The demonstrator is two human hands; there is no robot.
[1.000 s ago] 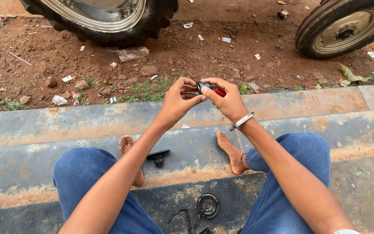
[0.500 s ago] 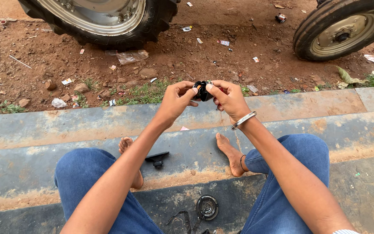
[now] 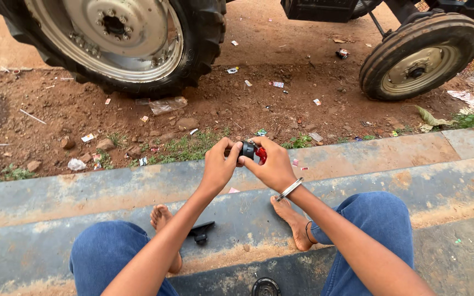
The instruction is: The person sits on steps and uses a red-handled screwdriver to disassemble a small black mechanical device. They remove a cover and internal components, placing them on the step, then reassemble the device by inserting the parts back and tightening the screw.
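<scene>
The hands have lowered slightly; left hand [image 3: 219, 164] and right hand [image 3: 274, 167] pinch closed on a small, light, rigid black-and-red part [image 3: 252, 150].

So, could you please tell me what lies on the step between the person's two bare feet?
In the head view, a small black part lies on the painted step, between the left foot and right foot, nearer the left.

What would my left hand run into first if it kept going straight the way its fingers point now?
The left hand points right, fingers already on the small black and red part; just past it, the right hand. Depth looks level, though hard to judge.
</scene>
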